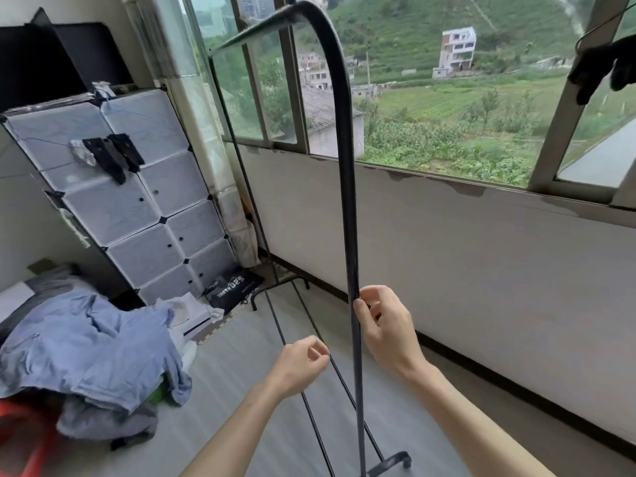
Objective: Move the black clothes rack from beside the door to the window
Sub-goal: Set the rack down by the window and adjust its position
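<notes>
The black clothes rack [347, 160] stands on the floor along the wall under the window [447, 98], with nothing hanging on it. Its near upright pole rises right in front of me and curves into the top bar; the far upright stands by the corner. Two low rails run between its feet. My right hand [385, 328] sits at the near pole at about waist height, thumb and fingertips touching it loosely, not wrapped around. My left hand [303, 364] hovers left of the pole, fingers curled loosely, holding nothing.
A tall white cube cabinet [130, 208] fills the left corner, with black items clipped to its front. A heap of blue and grey clothes [86, 352] lies on the floor at left, a black bag [234, 287] near the rack's far foot. Dark cloth [605, 70] hangs at upper right.
</notes>
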A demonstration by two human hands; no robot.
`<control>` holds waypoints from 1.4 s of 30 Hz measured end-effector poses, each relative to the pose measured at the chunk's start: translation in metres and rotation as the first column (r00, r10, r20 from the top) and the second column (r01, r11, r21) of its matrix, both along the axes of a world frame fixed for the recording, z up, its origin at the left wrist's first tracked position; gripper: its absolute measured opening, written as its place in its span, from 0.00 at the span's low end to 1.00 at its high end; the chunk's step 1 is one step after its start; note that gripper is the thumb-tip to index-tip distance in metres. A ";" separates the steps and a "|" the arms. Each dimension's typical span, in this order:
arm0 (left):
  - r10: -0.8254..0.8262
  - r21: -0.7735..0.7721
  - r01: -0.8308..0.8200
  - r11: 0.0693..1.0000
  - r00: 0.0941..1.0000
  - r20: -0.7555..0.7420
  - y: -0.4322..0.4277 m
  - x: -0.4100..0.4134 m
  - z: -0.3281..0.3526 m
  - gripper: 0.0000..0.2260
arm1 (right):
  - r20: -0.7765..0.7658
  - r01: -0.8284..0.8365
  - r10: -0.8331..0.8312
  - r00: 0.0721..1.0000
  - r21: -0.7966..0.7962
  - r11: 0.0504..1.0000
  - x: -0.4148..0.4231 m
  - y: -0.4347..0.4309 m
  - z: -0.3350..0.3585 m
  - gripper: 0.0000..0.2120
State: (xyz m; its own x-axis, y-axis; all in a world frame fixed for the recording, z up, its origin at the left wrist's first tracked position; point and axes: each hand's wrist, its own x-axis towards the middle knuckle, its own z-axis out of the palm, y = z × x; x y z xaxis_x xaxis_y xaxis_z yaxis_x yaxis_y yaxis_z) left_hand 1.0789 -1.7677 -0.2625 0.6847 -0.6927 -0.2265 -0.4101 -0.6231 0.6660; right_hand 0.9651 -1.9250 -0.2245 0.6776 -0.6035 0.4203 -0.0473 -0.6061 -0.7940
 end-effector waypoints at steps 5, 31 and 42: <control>0.035 0.030 -0.035 0.999 0.999 -0.010 0.044 0.023 -0.023 0.02 | -0.124 0.060 -0.046 0.991 0.104 0.993 -0.016 0.053 -0.058 0.08; 0.123 0.129 -0.156 0.979 0.965 0.233 0.233 0.436 0.001 0.06 | -0.425 -0.143 0.079 0.902 -0.121 0.982 0.401 0.174 -0.027 0.14; 0.059 0.078 -0.082 0.994 0.965 0.254 0.083 0.668 0.017 0.07 | -0.292 -0.054 0.055 0.955 0.014 0.998 0.630 0.047 -0.004 0.12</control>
